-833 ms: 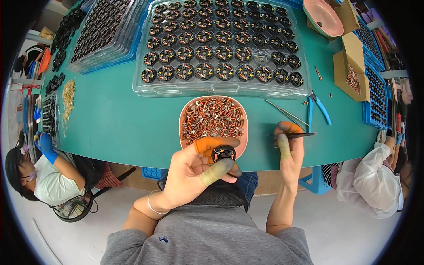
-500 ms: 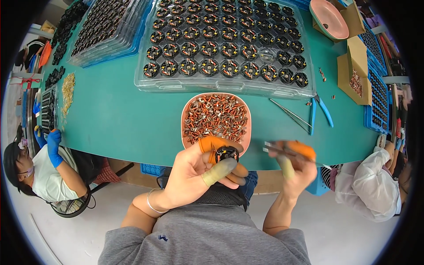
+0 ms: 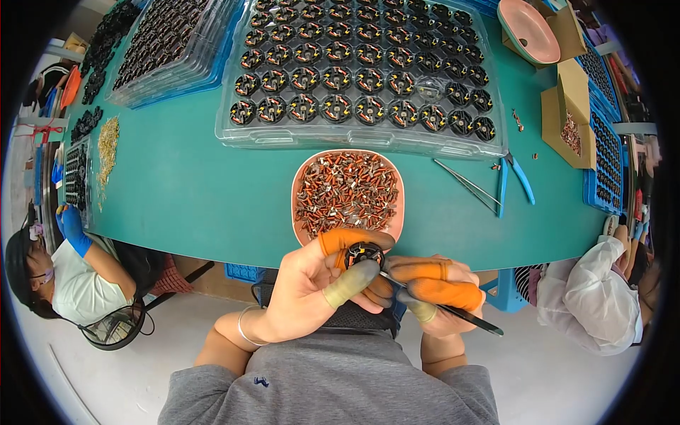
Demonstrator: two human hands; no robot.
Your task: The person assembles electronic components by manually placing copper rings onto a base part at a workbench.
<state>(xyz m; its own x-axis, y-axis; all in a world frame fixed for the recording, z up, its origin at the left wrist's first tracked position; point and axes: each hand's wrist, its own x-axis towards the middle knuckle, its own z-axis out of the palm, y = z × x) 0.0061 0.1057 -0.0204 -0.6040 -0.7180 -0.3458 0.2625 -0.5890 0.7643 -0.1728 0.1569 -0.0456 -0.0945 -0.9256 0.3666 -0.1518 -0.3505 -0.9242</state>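
My left hand, in orange and pale yellow finger cots, is closed around a round black component with small copper and metal pieces inside. The component is held up just over the near rim of a pink bowl. Closed on slim dark tweezers, my right hand is close beside it. The tweezers' tip reaches the component's lower right edge; whether it touches cannot be made out. Small copper-coloured parts with metal ends fill the bowl.
Beyond the bowl lies a clear tray of similar round components. Another pair of tweezers and blue-handled pliers rest at right, near an open cardboard box. Stacked trays stand far left. Co-workers sit at both sides.
My right hand has moved left with the tweezers, bringing their tip to the round component. My left hand stays nearly in place. The left co-worker's gloved hand has shifted.
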